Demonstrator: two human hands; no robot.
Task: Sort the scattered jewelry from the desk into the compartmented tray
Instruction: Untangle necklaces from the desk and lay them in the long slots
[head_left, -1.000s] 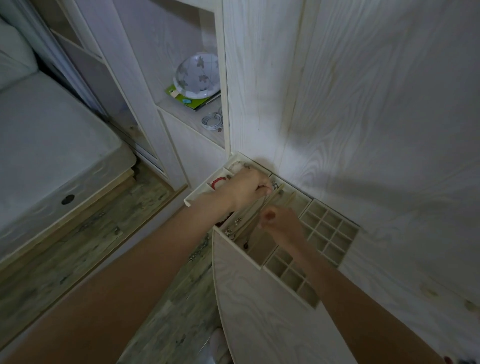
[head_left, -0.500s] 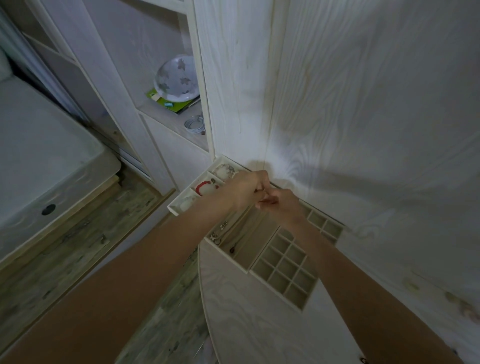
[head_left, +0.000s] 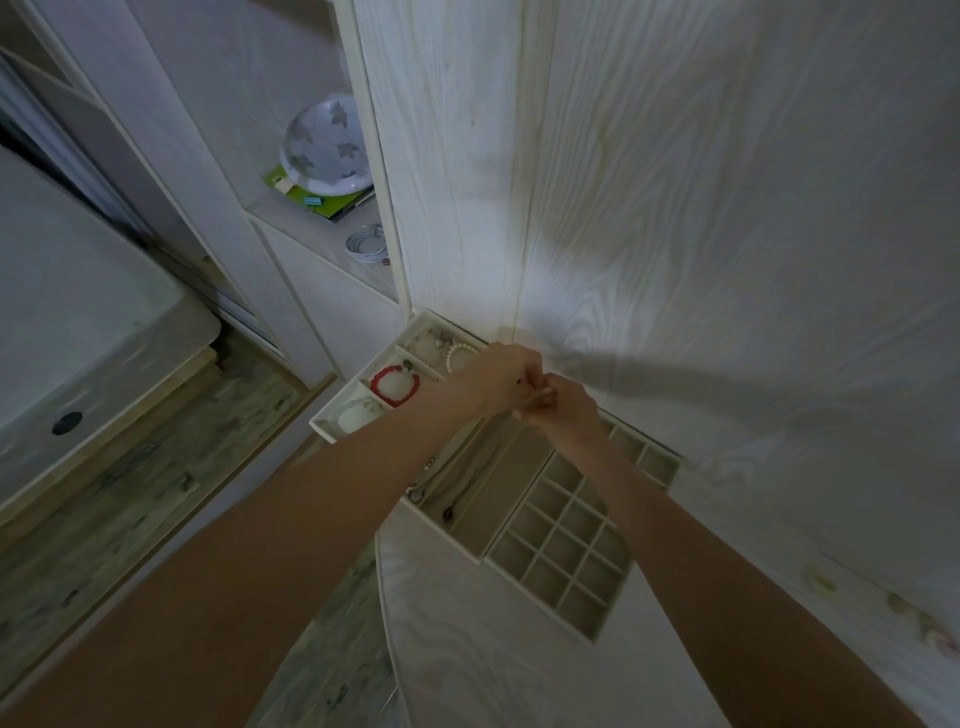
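A cream compartmented tray (head_left: 453, 540) lies in the desk's back corner against the wall. Its left cells hold a red bead bracelet (head_left: 395, 385), a pearl bracelet (head_left: 460, 353) and a pale bracelet (head_left: 357, 414). A chain with a dark pendant (head_left: 449, 512) lies in a long cell. The small grid cells (head_left: 563, 558) on the right look bare. My left hand (head_left: 496, 378) and my right hand (head_left: 569, 410) meet fingertip to fingertip just above the tray's middle. Both pinch something tiny between them; I cannot make out what it is.
The pale wood desk (head_left: 519, 654) ends in a curved edge on the left, with floor below. Wall panels rise right behind the tray. A side shelf carries a domed lamp (head_left: 324, 148) and a coiled cable (head_left: 367, 244). Blurred small items (head_left: 930, 631) lie far right.
My left hand rose out of the long cells and my right hand moved up and left until their fingertips met above the tray. The view shifted slightly.
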